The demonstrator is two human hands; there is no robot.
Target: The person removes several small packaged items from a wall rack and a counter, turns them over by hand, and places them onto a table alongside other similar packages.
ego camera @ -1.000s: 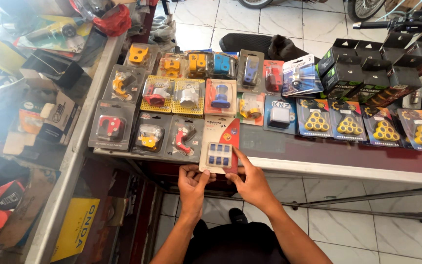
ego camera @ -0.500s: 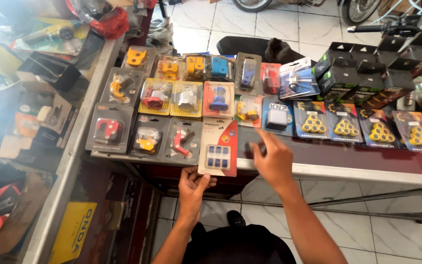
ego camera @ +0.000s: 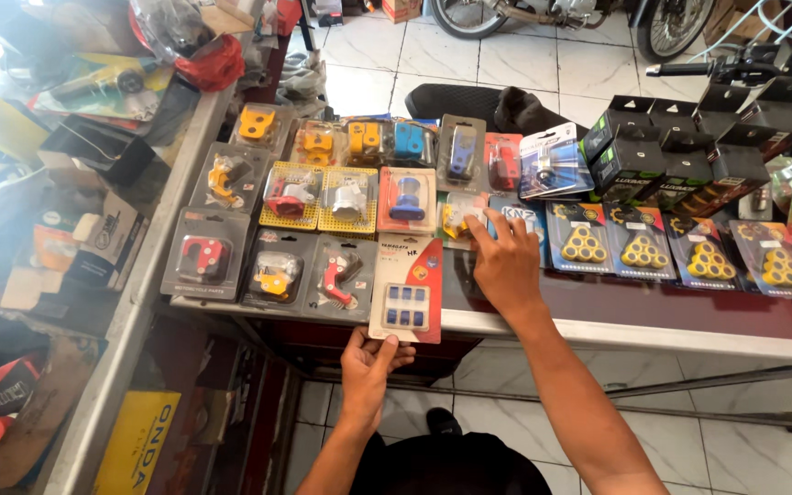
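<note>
Your left hand point(ego camera: 370, 362) sits low centre of frame, thumb and fingers pinched together, forearm running down to the bottom edge. Your right hand point(ego camera: 504, 266), centre frame, reaches forward, palm down, fingers spread, arm extended from lower right.

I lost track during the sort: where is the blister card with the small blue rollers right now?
The blue-roller card lies at the table's front edge, its bottom edge held by the left hand, just right of the red-lever pack.

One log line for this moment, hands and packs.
left hand: holds blue-parts card at table edge | right hand: fingertips on yellow-part pack
</note>
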